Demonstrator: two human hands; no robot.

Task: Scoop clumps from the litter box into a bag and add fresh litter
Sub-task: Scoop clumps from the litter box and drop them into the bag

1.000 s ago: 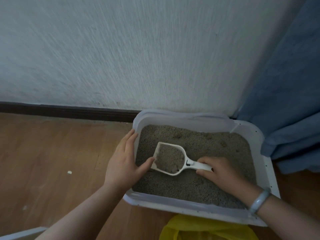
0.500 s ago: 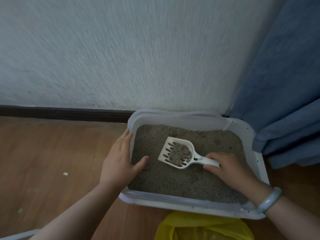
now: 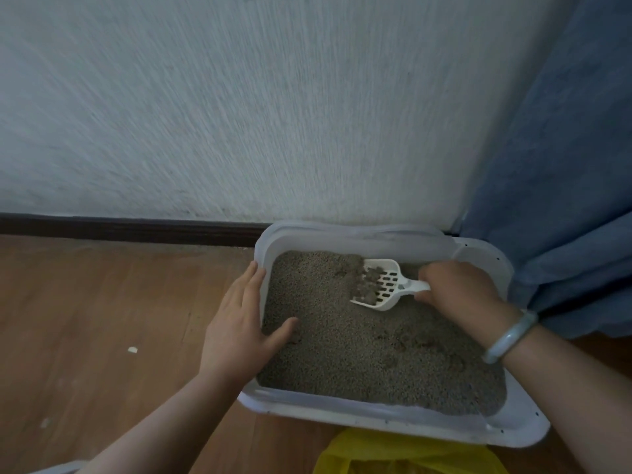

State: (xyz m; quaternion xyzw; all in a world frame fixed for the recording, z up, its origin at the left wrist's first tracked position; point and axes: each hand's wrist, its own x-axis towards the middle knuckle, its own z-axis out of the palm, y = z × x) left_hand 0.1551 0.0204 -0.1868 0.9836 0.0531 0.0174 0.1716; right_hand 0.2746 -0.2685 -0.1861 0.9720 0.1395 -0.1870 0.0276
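One white litter box (image 3: 506, 429) sits on the wooden floor (image 3: 102, 302) against the wall, holding grey litter (image 3: 359, 357). One white slotted scoop (image 3: 388, 289) is over the far part of the litter, tilted, with a few clumps (image 3: 367, 285) lying in its bowl. One yellow bag (image 3: 393, 455) shows just beside the box's near rim. Two small white scraps (image 3: 132, 349) lie on the floor, well apart.

The left hand (image 3: 239, 323) rests flat on the box's left rim, fingers straight and together, thumb spread inward onto the litter. The right hand (image 3: 458, 289), with one pale bangle (image 3: 509, 336) at the wrist, curls its fingers round the scoop's handle.
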